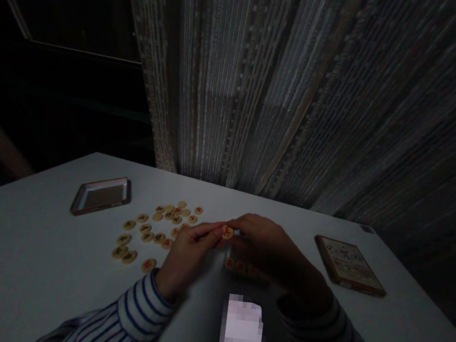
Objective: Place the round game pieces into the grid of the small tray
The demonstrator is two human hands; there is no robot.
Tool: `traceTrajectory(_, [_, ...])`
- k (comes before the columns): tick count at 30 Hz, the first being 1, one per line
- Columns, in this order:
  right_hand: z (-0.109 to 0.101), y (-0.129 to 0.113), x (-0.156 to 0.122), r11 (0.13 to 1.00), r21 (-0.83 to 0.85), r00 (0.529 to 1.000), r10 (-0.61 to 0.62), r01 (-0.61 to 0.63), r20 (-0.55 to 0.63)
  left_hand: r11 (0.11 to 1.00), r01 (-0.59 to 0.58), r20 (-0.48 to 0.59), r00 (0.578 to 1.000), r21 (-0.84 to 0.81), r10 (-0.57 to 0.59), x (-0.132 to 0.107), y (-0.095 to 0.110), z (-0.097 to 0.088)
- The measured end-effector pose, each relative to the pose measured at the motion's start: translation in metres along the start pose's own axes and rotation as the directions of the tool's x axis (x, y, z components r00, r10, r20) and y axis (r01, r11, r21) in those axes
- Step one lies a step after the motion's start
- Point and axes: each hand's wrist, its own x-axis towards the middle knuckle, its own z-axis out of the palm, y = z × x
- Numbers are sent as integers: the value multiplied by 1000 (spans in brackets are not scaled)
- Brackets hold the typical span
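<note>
Left hand [187, 257] and right hand [266, 249] pinch a red-marked xiangqi piece [227, 232] between fingertips; a loose grip could drop it, scattering the loose xiangqi pieces [147, 237] across the worktop [39, 237].

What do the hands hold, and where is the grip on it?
A round cream game piece with a red character, gripped at its edge by the left hand and the right hand.

Nothing is legible: the round game pieces [147, 237] carry red and black characters, too small to read, and the box lid [349, 264] shows blurred characters.
</note>
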Motion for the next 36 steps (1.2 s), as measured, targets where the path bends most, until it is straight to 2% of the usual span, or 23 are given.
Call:
traceTrajectory(6, [7, 5, 0, 999, -27, 999, -30, 30, -16, 996, 56, -56, 997, -68, -60, -1, -5, 1])
traceTrajectory(12, [6, 1, 1, 997, -79, 996, -15, 22, 91, 992, 73, -54, 995, -106, -79, 0, -12, 1])
traceTrajectory(15, [9, 3, 1, 993, -119, 993, 35, -21, 112, 993, 77, -40, 996, -90, -80, 1, -16, 0])
traceTrajectory(19, [13, 11, 0, 979, -175, 980, 132, -105, 152, 996, 55, -26, 998, 63, -54, 1, -27, -1])
traceTrajectory(23, [16, 20, 0, 978, -163, 966, 163, -131, 199, 946, -107, 53, 994, 306, 95, -2, -37, -2])
traceTrajectory(26, [19, 26, 0, 980, -143, 960, 170, -140, 224, 892, -181, 119, 982, 414, 144, -5, -39, -3])
traceTrajectory(29, [24, 30, 0, 986, -113, 959, 149, -125, 239, 847, -218, 184, 972, 485, 144, -8, -41, -4])
traceTrajectory(33, [32, 34, 0, 987, -103, 951, 145, -121, 272, 832, -243, 280, 954, 499, 111, -9, -45, -2])
traceTrajectory(36, [38, 37, 0, 985, -103, 940, 163, -138, 301, 817, -220, 291, 954, 533, 67, -10, -45, 0])
